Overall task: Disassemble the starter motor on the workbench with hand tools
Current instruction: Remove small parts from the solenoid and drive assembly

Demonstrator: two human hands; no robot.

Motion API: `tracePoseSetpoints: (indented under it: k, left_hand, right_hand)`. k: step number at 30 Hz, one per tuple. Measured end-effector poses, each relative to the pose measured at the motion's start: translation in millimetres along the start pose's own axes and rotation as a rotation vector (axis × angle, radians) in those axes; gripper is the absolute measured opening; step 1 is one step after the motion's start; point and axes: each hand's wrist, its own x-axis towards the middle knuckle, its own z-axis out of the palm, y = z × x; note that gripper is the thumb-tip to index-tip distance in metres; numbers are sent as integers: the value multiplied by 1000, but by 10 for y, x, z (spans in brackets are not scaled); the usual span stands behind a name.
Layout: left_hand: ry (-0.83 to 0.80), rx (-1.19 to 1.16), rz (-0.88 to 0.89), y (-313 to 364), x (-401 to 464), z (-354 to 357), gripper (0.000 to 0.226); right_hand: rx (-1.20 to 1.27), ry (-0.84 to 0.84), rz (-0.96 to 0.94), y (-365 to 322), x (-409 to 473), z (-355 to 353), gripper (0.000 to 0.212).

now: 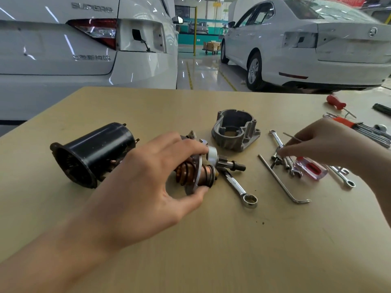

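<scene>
- Head view, centre of the frame: the left hand (148, 182) reaches in from the lower left and grips the armature assembly (201, 168) of the starter motor, fingers curled over its top and thumb under the round metal plate, so the grip is closed around the part.
- The assembly's copper windings and a dark spring show between the fingers; its geared shaft (234, 164) points toward the right and sits just above the workbench (211, 250).
- Left of centre, the black cylindrical motor housing (91, 154) lies on its side, open mouth toward the lower left, touching the back of the hand in the picture.
- Above centre, the grey cast end housing (236, 132) rests on the bench, open side up, apart from the assembly.
- Just below the shaft, a combination wrench (239, 188) lies diagonally, ring end toward the lower right.
- Right of centre, a long hex key (281, 180) lies diagonally with its bent end at the lower right.
- Right side: the right hand (330, 142) comes in from the right edge, fingers lowered over a cluster of wrenches (281, 149); a thin metal rod (293, 137) shows by its fingers, and I cannot tell if the hand is gripping anything.
- Below that hand lies a clear-handled screwdriver (311, 168) with a red core.
- Upper right: a red-handled screwdriver (336, 102) and a hex key set (364, 129) in an orange holder.
- Top of the frame: two white cars (317, 49) stand behind the bench.
</scene>
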Motion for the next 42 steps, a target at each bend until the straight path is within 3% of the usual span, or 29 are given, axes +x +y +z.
tracePoseSetpoints:
  k: [5, 13, 20, 22, 25, 28, 31, 33, 36, 42]
  left_hand:
    - [-80, 91, 41, 2, -29, 35, 41]
    - [-200, 244, 166, 42, -69, 163, 31]
    - [-177, 169, 164, 43, -25, 52, 59]
    - [-112, 52, 113, 49, -5, -25, 56]
    - [107, -93, -43, -17, 46, -186, 34]
    - [191, -131, -179, -129, 92, -274, 38]
    - [-17, -89, -203, -165, 73, -221, 61]
    - [-235, 14, -151, -134, 33, -163, 83]
    - [-416, 211, -100, -117, 7, -105, 110]
    - [-362, 415, -130, -86, -14, -51, 119]
  right_hand:
    - [54, 127, 2, 33, 33, -2, 19]
    - [-196, 263, -81, 33, 50, 150, 13]
    - [-298, 239, -100, 44, 69, 188, 28]
    - [-255, 297, -203, 6, 35, 186, 26]
    - [-47, 347, -491, -200, -138, 226, 18]
    - [129, 190, -716, -355, -275, 335, 26]
    - [98, -51, -802, -427, -327, 493, 59]
    - [14, -108, -816, -455, -325, 609, 74]
    - [-2, -64, -833, -490, -286, 720, 69]
    - [62, 6, -815, -504, -235, 765, 47]
